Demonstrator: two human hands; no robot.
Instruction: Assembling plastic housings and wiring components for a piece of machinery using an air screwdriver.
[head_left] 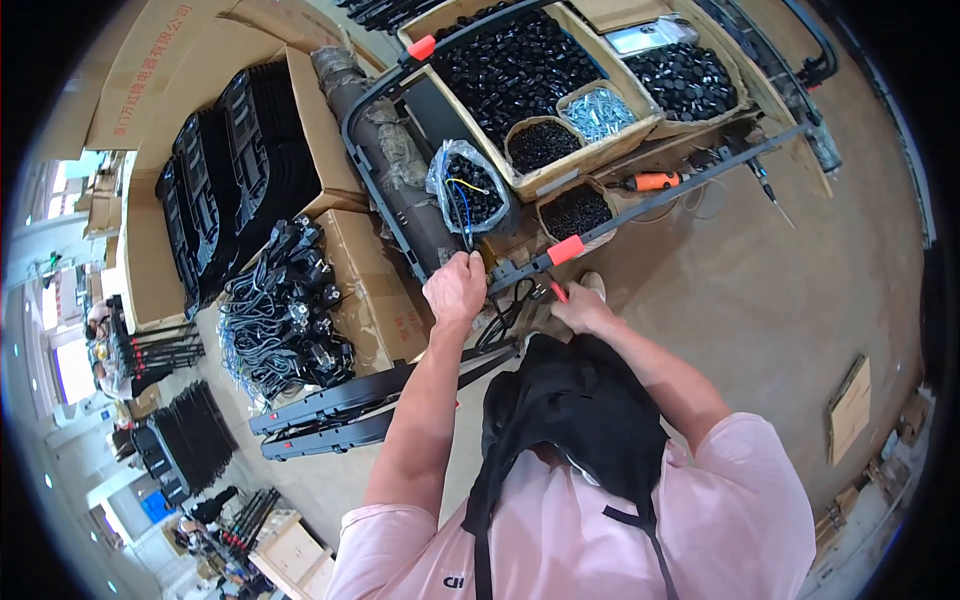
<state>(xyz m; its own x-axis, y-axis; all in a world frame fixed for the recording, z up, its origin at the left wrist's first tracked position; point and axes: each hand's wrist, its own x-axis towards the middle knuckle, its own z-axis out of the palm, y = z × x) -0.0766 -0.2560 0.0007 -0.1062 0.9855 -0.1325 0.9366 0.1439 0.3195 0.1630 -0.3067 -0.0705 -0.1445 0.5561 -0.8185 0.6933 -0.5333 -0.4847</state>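
My left hand (456, 290) is closed on a black cable (467, 240), beside the corner of a black tube frame (620, 217). From the cable's upper end, loose yellow and blue wires (463, 203) spread over a clear plastic bag (440, 180) of small black parts. To its right, my right hand (582, 308) is closed on a red-handled hand tool (559, 292), whose working end is hard to make out. More black cable (507, 318) hangs in loops between and below the hands. A red sleeve (566, 250) sits on the frame just above the tool.
Ahead stands a wooden bin (650, 128) of black caps and silver screws. An orange power tool (655, 181) lies right of a tub of black screws (576, 212). At left are bundled power cords (290, 310), a carton (335, 165) of black panels and long black housings (330, 405).
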